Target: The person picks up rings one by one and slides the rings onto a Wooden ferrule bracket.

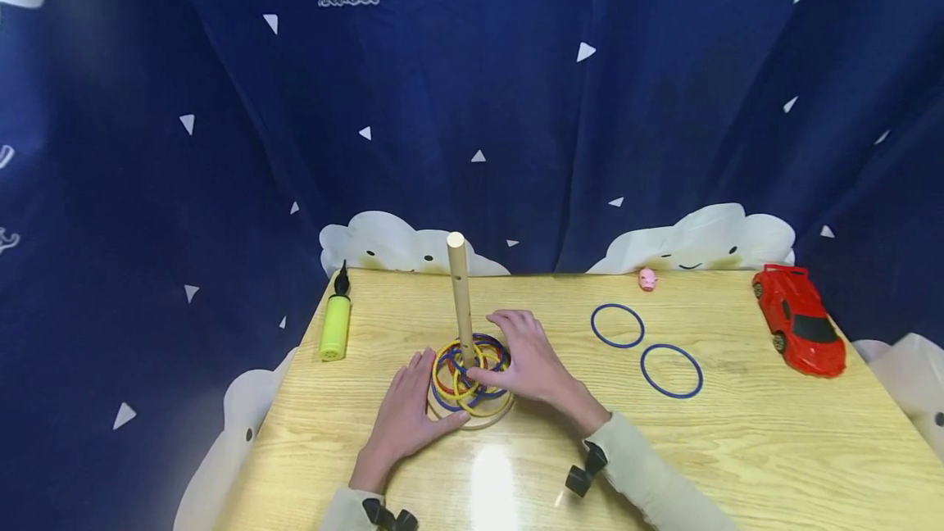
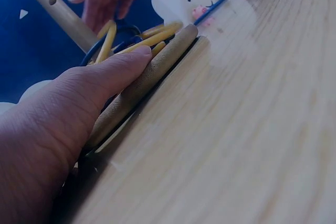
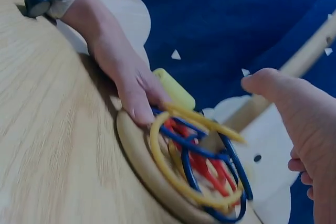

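A wooden peg [image 1: 460, 301] stands upright on a round wooden base [image 1: 483, 423], with red, yellow and blue rings [image 1: 446, 400] piled loosely around its foot. My left hand [image 1: 406, 412] grips the base's near left edge, its thumb lying across the rim in the left wrist view, with the fingers along the far left side. On the other side, my right hand [image 1: 531, 363] is spread over the pile, thumb near the peg and fingers apart. In the right wrist view its thumb [image 3: 268, 82] overlaps the peg, and nothing is held.
Two blue rings [image 1: 618, 343] lie flat to the right. Beyond them are a small pink pig toy [image 1: 646, 279] and a red toy car [image 1: 800, 318]. A yellow-green hand pump [image 1: 336, 326] lies at the left edge. A dark blue curtain [image 1: 472, 105] hangs behind the table.
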`<state>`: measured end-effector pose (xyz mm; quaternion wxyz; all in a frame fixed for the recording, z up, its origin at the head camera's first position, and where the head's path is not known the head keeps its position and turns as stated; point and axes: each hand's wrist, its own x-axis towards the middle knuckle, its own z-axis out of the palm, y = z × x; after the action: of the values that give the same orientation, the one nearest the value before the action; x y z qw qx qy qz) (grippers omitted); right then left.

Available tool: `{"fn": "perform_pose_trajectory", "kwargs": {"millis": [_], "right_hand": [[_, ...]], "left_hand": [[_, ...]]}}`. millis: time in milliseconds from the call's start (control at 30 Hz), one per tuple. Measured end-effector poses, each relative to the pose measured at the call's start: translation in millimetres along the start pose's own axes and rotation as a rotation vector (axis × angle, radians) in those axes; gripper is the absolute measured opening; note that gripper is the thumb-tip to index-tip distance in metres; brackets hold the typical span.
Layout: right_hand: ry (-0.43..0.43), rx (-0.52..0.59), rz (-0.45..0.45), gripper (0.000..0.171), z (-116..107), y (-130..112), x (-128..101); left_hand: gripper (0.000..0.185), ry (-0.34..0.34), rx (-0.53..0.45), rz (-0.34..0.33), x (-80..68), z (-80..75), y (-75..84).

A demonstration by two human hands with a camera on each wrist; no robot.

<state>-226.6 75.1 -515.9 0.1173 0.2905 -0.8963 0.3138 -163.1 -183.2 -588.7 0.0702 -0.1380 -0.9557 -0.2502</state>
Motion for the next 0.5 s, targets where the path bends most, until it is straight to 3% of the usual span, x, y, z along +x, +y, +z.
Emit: {"fn": "perform_pose_trajectory", "kwargs": {"millis": [400,500], "right_hand": [[0.104,-0.01,0.121,0.092,-17,52,-28],[0.116,-0.028,0.15,0.093,-24,64,-33]], "left_hand": [[0.13,-0.025,0.009,-0.022,1.5,1.2,-0.9],[0.129,-0.003,0.009,-0.006,1.2,1.5,-0.4]]}}
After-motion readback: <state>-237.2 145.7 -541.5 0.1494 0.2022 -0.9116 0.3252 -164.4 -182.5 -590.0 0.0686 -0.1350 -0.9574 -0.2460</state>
